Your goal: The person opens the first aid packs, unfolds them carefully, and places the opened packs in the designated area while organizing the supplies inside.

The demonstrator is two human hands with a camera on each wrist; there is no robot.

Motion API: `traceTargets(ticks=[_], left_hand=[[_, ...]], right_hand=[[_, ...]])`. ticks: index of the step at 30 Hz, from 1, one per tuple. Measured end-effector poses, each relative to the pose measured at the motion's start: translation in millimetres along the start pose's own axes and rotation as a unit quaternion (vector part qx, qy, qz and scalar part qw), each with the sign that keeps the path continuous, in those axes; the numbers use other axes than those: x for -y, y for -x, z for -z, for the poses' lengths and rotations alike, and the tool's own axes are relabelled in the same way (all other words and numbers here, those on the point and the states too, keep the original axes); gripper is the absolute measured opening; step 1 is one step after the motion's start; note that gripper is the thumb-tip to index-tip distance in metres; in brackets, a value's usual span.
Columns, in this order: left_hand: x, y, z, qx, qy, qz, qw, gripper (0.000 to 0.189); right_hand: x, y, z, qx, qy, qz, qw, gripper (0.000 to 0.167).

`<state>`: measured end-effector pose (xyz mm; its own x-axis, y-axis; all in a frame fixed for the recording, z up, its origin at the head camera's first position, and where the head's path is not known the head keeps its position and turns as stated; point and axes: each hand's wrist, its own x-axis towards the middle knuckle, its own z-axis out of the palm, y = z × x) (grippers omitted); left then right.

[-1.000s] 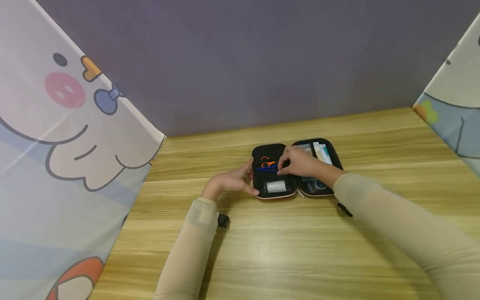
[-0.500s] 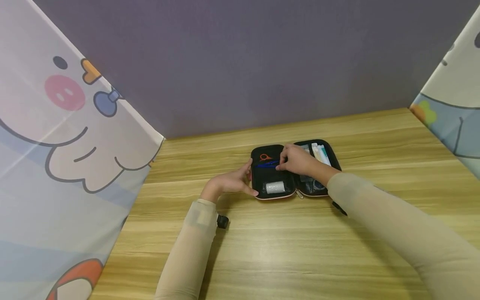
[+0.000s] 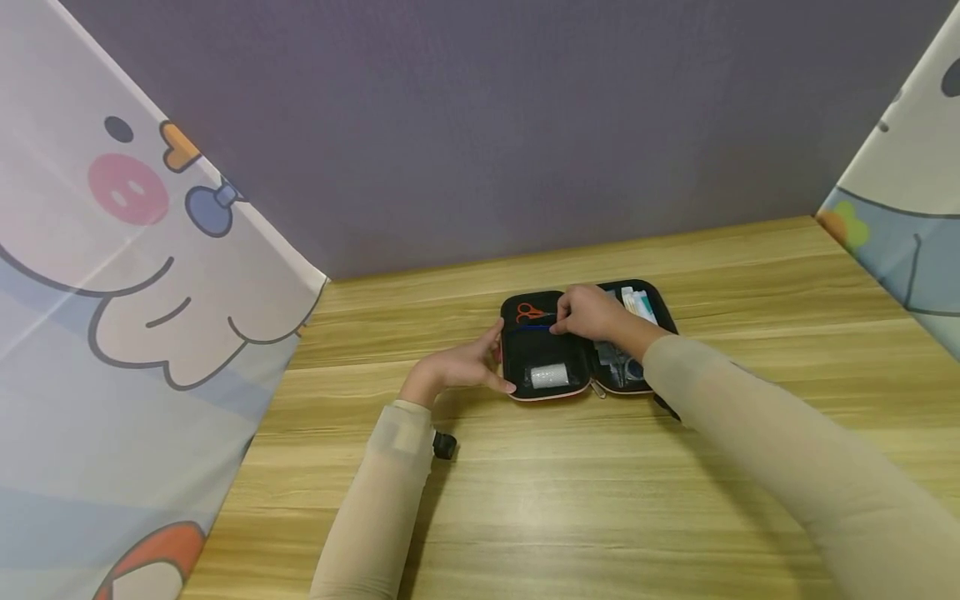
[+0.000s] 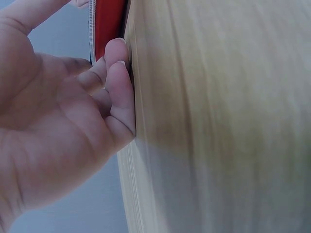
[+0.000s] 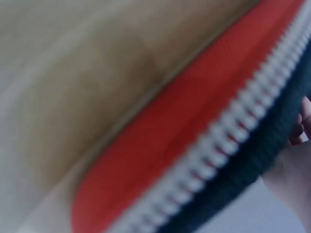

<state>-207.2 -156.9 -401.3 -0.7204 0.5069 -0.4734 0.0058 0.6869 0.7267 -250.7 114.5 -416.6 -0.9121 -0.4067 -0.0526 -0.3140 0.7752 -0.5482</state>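
Observation:
A zippered first-aid case (image 3: 521, 354) lies spread open on the table, black inside. Red outer fabric (image 5: 160, 126) and zipper teeth show in the right wrist view. My left hand (image 3: 459, 367) holds the case's left edge, thumb at the front corner; in the left wrist view its fingers (image 4: 118, 80) curl against the red side. Over the case's middle, my right hand (image 3: 595, 317) pinches the right end of blue tweezers (image 3: 536, 327), now a thin blue strip along the left half's pocket. Just behind them are orange-handled scissors (image 3: 527, 313). A wrapped white roll (image 3: 550, 376) sits in front.
White packets (image 3: 637, 302) and clear bags (image 3: 617, 360) fill the case's right half, partly behind my right hand. A zipper pull (image 3: 597, 389) hangs at the front by the fold. The wood-grain table (image 3: 540, 492) meets a grey wall (image 3: 525, 133) behind and cartoon-print cloth (image 3: 187, 325) at left.
My right hand has shifted slightly left and the blue tweezers have changed from a spread V to a thin strip. More of the scissors shows. My left hand stays on the case edge.

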Motion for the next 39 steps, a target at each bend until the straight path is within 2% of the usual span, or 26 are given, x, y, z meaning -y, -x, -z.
traceTargets(ticks=[11,27,39], left_hand=[[-1.4,3.4,0.3,0.0,0.004,0.005,1.0,0.133],[-3.0,5.4,0.7,-0.004,0.013,0.005,0.9999,0.132],[-2.3,0.3,-0.7,-0.002,0.004,0.001,1.0,0.13]], right_hand=[[2,-11.0,8,0.041,0.009,-0.012,0.9991,0.029],[1,-11.9,11,0.046,0.022,0.012,0.9987,0.025],[-5,-9.6,9,0.045,0.03,0.032,0.998,0.025]])
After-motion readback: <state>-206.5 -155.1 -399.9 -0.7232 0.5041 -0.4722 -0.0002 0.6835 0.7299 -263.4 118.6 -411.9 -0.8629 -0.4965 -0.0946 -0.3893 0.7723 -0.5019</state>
